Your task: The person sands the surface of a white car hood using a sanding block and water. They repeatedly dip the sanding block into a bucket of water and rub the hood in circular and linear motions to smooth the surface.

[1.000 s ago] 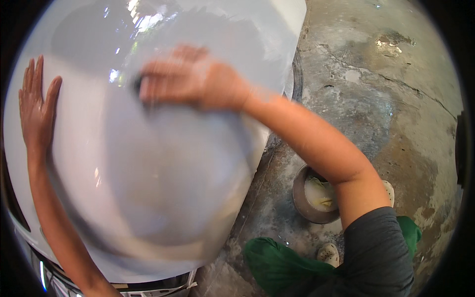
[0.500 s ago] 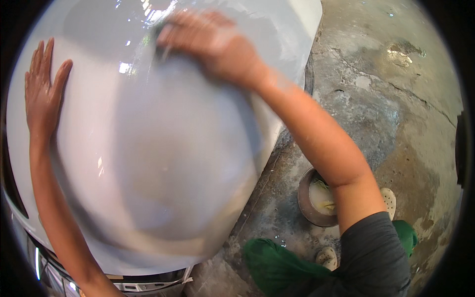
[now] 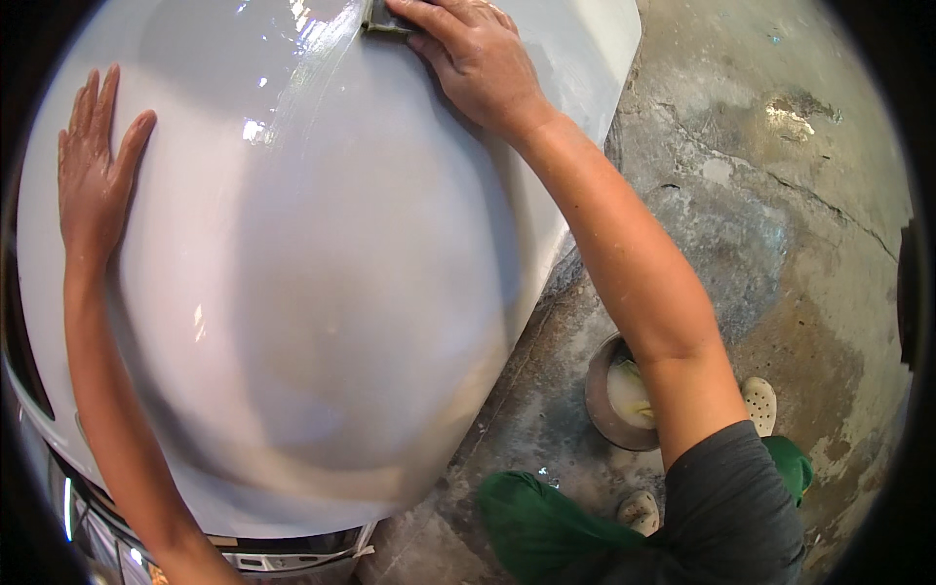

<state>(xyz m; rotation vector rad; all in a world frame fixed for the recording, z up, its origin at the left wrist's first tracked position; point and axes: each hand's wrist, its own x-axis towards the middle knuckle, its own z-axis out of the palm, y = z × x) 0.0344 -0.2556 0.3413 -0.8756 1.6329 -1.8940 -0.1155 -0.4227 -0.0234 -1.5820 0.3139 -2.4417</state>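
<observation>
A: Where does the left hand rest?

B: On the white panel, near its left edge, palm down, the fingers slightly spread and the thumb held out to the side

A: And the right hand?

B: Over the far part of the panel, gripping a dark pad between fingers and thumb; the view cuts off the top, so I cannot tell the whole grip

A: So the pad lies on the panel too?

B: Yes, against its glossy surface, about midway between its sides, with pale streaks running over the panel to the left of the pad

A: What stands off the panel?

B: A round bucket on the concrete floor, just beyond the panel's right edge, partly behind the right forearm, with cloudy liquid and something yellowish inside

A: And nearer the person?

B: Green trousers and two pale shoes, also right of the panel
</observation>
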